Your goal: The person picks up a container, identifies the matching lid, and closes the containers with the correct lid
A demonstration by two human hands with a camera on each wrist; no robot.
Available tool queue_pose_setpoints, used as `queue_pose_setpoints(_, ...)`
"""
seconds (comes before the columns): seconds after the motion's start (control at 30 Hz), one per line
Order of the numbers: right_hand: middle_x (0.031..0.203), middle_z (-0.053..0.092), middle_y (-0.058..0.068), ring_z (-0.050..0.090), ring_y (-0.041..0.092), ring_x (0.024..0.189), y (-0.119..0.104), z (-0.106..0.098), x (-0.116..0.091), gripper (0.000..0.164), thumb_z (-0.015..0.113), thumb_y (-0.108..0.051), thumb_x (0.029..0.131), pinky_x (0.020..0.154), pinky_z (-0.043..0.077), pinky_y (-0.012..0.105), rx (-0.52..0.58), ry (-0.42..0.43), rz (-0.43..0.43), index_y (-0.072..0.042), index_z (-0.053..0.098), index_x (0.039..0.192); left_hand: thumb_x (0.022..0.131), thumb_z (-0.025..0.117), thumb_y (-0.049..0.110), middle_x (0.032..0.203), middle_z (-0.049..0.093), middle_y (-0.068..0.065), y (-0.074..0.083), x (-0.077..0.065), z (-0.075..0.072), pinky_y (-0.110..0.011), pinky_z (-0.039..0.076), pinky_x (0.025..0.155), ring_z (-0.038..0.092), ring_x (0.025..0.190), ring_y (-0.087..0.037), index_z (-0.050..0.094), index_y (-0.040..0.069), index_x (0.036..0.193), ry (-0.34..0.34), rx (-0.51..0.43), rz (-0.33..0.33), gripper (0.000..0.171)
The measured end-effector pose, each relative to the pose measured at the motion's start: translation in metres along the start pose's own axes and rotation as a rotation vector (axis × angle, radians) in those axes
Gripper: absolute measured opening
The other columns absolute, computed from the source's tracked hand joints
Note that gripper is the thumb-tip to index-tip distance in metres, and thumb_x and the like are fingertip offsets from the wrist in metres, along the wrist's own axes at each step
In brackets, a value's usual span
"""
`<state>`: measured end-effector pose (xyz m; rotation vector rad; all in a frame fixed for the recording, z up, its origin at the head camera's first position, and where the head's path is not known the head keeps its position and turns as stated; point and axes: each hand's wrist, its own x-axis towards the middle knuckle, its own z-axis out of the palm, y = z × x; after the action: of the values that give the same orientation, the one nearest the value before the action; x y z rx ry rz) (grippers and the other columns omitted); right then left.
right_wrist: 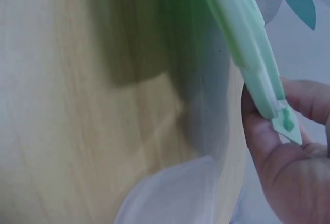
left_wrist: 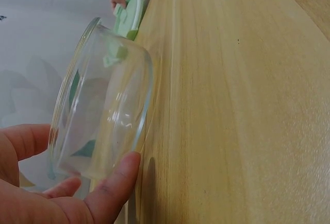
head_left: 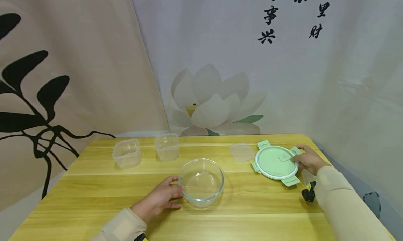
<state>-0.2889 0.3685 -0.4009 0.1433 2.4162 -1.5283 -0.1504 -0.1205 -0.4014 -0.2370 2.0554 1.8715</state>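
A round clear glass bowl [head_left: 202, 195] stands upright on the table. My left hand [head_left: 162, 197] is at its left side with the fingers spread, touching the wall. In the left wrist view the thumb [left_wrist: 116, 188] lies low by the bowl's base and another finger is at the rim. On the right, my right hand [head_left: 310, 158] pinches a round light green lid [head_left: 274, 162] by its edge near a locking flap. The lid has several flaps standing outward. The right wrist view shows the lid [right_wrist: 247, 49] raised above the table, casting a shadow.
Two clear plastic containers, one left [head_left: 127, 155] and one right [head_left: 167, 148], stand at the back left of the wooden table [head_left: 252, 213]. A flat translucent lid [head_left: 241, 152] lies left of the green one. Another translucent piece [right_wrist: 170, 195] lies beneath my right hand. A printed curtain hangs behind.
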Motion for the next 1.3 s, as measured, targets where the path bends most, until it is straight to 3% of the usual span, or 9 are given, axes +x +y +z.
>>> queue_pose_setpoints(0.1, 0.094, 0.047, 0.007, 0.040, 0.010, 0.058, 0.000, 0.001, -0.003, 0.079, 0.052, 0.000, 0.095, 0.058, 0.042, 0.027, 0.008, 0.003, -0.012, 0.008, -0.005, 0.149, 0.095, 0.056, 0.012, 0.113, 0.049, -0.020, -0.001, 0.000, -0.001, -0.040, 0.056, 0.071, 0.054, 0.093, -0.027, 0.035, -0.002, 0.139, 0.000, -0.001, 0.000, 0.051)
queue_pose_setpoints(0.3, 0.115, 0.045, 0.021, 0.058, 0.011, 0.075, 0.004, -0.002, -0.008, 0.078, 0.050, 0.004, 0.095, 0.067, 0.054, 0.028, 0.044, 0.010, -0.032, 0.010, -0.007, 0.147, 0.094, 0.056, 0.012, 0.112, 0.049, -0.019, -0.002, 0.001, -0.001, -0.040, 0.055, 0.071, 0.053, 0.093, -0.026, 0.035, -0.003, 0.139, 0.003, -0.004, 0.005, 0.051)
queue_pose_setpoints(0.57, 0.128, 0.034, 0.030, 0.059, 0.009, 0.075, 0.003, -0.003, -0.014, 0.080, 0.053, 0.005, 0.093, 0.068, 0.055, 0.027, 0.127, 0.060, -0.021, 0.009, -0.005, 0.148, 0.094, 0.057, 0.012, 0.113, 0.048, -0.020, -0.004, 0.000, -0.002, -0.041, 0.055, 0.072, 0.053, 0.094, -0.027, 0.034, -0.003, 0.139, 0.001, -0.013, 0.004, 0.053)
queue_pose_setpoints(1.0, 0.117, 0.042, 0.023, 0.060, 0.004, 0.073, -0.007, -0.003, -0.024, 0.084, 0.053, 0.006, 0.092, 0.069, 0.055, 0.023, 0.220, 0.156, -0.020, 0.008, -0.010, 0.148, 0.094, 0.058, 0.013, 0.122, 0.046, -0.024, -0.004, 0.000, -0.001, -0.043, 0.056, 0.073, 0.054, 0.099, -0.029, 0.030, -0.004, 0.141, -0.022, -0.006, 0.019, 0.057)
queue_pose_setpoints(1.3, 0.112, 0.045, 0.018, 0.060, 0.003, 0.072, -0.019, 0.003, -0.030, 0.084, 0.053, 0.007, 0.092, 0.069, 0.055, 0.021, 0.274, 0.158, -0.036, 0.008, -0.009, 0.149, 0.095, 0.058, 0.014, 0.119, 0.048, -0.023, -0.003, -0.001, -0.003, -0.043, 0.056, 0.072, 0.054, 0.097, -0.028, 0.031, -0.004, 0.140, -0.011, -0.009, 0.029, 0.056)
